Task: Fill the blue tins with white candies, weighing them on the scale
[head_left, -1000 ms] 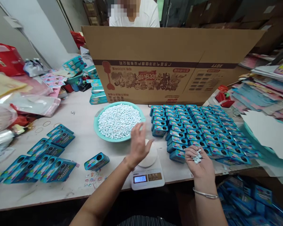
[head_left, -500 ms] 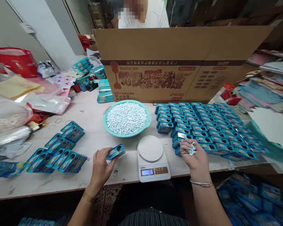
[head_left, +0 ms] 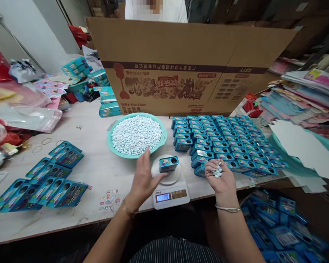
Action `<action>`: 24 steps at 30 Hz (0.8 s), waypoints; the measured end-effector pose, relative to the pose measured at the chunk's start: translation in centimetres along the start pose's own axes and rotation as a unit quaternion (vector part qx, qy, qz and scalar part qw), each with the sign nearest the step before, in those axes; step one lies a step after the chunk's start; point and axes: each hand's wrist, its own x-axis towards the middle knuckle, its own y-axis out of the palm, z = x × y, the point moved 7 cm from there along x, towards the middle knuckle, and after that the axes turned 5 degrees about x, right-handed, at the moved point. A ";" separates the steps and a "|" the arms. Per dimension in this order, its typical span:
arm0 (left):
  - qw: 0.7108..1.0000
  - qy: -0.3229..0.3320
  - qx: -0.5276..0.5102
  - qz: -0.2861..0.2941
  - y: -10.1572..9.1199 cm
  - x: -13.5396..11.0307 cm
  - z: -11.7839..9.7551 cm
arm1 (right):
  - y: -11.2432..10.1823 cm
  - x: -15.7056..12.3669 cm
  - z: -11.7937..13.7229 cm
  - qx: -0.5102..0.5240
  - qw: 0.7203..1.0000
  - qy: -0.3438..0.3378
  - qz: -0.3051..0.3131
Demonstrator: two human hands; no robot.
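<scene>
A small blue tin (head_left: 168, 165) with a dark round hole in its top stands on the round plate of a white kitchen scale (head_left: 172, 202). The scale's display appears to read zero. My left hand (head_left: 143, 179) is just left of the tin, fingers stretched and thumb apart, holding nothing. In the cupped fingers of my right hand (head_left: 222, 179) lies a small heap of white and pale blue candies (head_left: 217, 171), palm up, beside the rows of tins. Behind the scale, a turquoise bowl (head_left: 109, 141) is full of similar small candies.
Many blue tins (head_left: 227, 146) stand in tight rows at the right. A smaller group of tins (head_left: 55, 175) stands at the left. A large cardboard box (head_left: 192, 47) spans the back, with a person behind it. More blue tins (head_left: 285, 226) lie piled below the table's right side.
My left hand has carried the tin rightward, set it on the scale and let go. My right hand still holds the candies. The camera view has shifted right.
</scene>
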 end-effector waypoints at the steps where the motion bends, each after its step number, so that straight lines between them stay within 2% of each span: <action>1: 0.998 -0.018 -0.003 -0.061 -2.2 -0.7 0.3 | -0.2 0.0 0.1 0.005 1.000 -0.006 -0.008; 4: 0.972 -0.101 -0.020 -0.210 -7.5 -3.4 2.2 | -0.4 0.3 -0.2 0.020 0.999 -0.012 -0.032; 7: 0.951 -0.169 -0.051 -0.255 -9.3 -5.8 4.8 | 0.1 0.7 -1.4 0.023 0.999 0.014 -0.030; 10: 0.947 -0.201 -0.076 -0.240 -8.8 -7.2 6.8 | 0.6 1.1 -2.1 0.014 0.999 0.024 -0.028; 13: 0.951 -0.194 -0.104 -0.219 -7.7 -7.3 7.3 | 1.1 1.4 -2.6 -0.008 1.000 0.020 -0.004; 16: 0.962 -0.155 -0.119 -0.192 -6.5 -6.0 6.2 | 1.7 1.4 -3.3 -0.006 0.999 0.030 0.020; 21: 0.983 -0.059 -0.132 -0.113 -3.9 -2.7 3.0 | 3.1 1.6 -4.5 -0.033 0.997 0.044 0.056; 24: 0.987 -0.013 -0.130 -0.089 -2.8 -1.3 1.5 | 3.9 1.7 -4.9 -0.050 0.996 0.042 0.061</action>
